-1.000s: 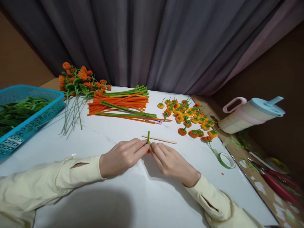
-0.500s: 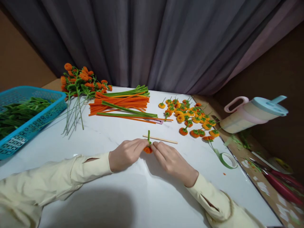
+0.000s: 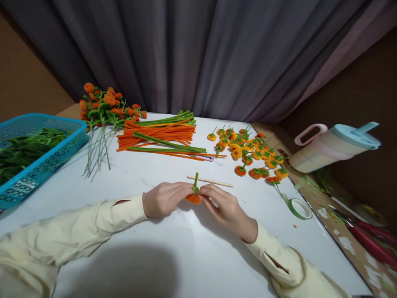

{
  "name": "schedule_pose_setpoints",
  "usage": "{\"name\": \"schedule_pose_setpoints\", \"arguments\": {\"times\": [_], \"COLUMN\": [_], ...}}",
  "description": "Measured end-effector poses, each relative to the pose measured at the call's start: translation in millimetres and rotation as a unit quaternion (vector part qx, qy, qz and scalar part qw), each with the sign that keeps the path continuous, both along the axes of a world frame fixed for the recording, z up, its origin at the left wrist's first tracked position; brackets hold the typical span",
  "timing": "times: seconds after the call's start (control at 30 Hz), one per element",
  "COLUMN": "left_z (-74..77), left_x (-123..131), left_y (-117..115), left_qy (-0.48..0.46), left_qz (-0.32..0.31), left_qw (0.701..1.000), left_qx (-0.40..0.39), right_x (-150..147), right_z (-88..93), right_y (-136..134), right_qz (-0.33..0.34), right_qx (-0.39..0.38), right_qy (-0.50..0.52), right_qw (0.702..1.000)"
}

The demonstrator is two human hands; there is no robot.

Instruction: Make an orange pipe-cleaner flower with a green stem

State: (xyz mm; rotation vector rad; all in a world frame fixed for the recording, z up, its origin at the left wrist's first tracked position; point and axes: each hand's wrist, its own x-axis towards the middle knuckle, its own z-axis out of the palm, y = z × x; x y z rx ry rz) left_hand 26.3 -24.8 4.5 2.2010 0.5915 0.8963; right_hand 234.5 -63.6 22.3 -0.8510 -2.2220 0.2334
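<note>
Between my two hands is an orange pipe-cleaner flower (image 3: 193,199), its green stem pointing up and away from me. My left hand (image 3: 166,198) pinches it from the left, fingers closed near the green base. From the other side my right hand (image 3: 223,207) grips it with thumb and fingertips. Just beyond the flower lies a thin wooden stick (image 3: 214,182). Farther back are a pile of orange pipe cleaners (image 3: 161,135) and some green pipe cleaners (image 3: 181,118).
Many small yellow and orange flowers (image 3: 248,149) lie at the right, near a roll of green tape (image 3: 300,209). A blue basket (image 3: 40,167) of green leaves stands left, beside stemmed orange flowers (image 3: 108,99). A tumbler (image 3: 331,149) and red-handled pliers (image 3: 369,242) are off the right edge.
The flower has tipped slightly, showing more of its green base. My right hand's fingers have bent and shifted around it; my left hand stays almost in place.
</note>
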Motion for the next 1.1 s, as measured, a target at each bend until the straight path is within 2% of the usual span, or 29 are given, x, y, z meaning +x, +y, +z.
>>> {"name": "schedule_pose_setpoints", "arguments": {"times": [0.03, 0.1, 0.13, 0.2, 0.27, 0.3, 0.37, 0.53, 0.67, 0.77, 0.83, 0.93, 1.0, 1.1], "left_z": [3.9, 12.9, 17.1, 23.1, 25.1, 24.7, 22.6, 17.9, 17.5, 17.8, 17.1, 13.2, 9.1, 3.5], "left_x": [1.8, 6.5, 9.0, 13.4, 16.1, 16.8, 17.1, 16.1, 15.9, 16.1, 16.2, 16.0, 15.7, 15.5], "left_y": [-2.2, -6.0, -7.2, -7.3, -5.2, -3.9, -1.8, 0.1, 0.6, -0.1, -1.4, -3.3, -4.0, -4.5], "left_qy": [-0.013, -0.047, -0.060, -0.077, -0.093, -0.102, -0.118, -0.124, -0.111, -0.115, -0.120, -0.123, -0.118, -0.097], "left_qz": [0.026, 0.084, 0.079, 0.028, -0.012, -0.017, -0.012, 0.017, 0.011, 0.013, 0.017, 0.034, 0.037, 0.015], "left_qw": [0.999, 0.982, 0.961, 0.904, 0.856, 0.843, 0.834, 0.834, 0.843, 0.845, 0.856, 0.877, 0.888, 0.906], "left_qx": [-0.037, -0.165, -0.257, -0.419, -0.509, -0.527, -0.539, -0.537, -0.527, -0.522, -0.502, -0.463, -0.444, -0.411], "right_x": [3.1, 9.5, 12.1, 15.2, 15.2, 14.4, 12.4, 11.7, 11.2, 7.4, 4.4, 1.6, 1.2, 1.6], "right_z": [0.9, 4.7, 7.1, 11.5, 13.2, 12.8, 10.1, 0.6, -3.8, -3.6, -1.5, 2.6, 3.8, 2.2], "right_y": [-0.4, -1.4, -2.0, -2.9, -3.1, -2.9, -2.0, 1.2, 2.4, 2.4, 2.3, 2.4, 2.8, 3.7], "right_qz": [-0.005, -0.017, -0.020, -0.009, 0.009, 0.017, 0.017, -0.045, -0.005, -0.010, -0.033, -0.054, -0.053, -0.047], "right_qx": [0.057, 0.170, 0.214, 0.262, 0.276, 0.273, 0.250, 0.183, 0.148, 0.087, 0.003, -0.112, -0.151, -0.168], "right_qy": [-0.038, -0.119, -0.149, -0.182, -0.187, -0.185, -0.165, -0.069, -0.093, -0.052, 0.009, 0.085, 0.105, 0.106], "right_qw": [0.998, 0.978, 0.965, 0.948, 0.943, 0.944, 0.954, 0.980, 0.985, 0.995, 0.999, 0.989, 0.982, 0.979]}}
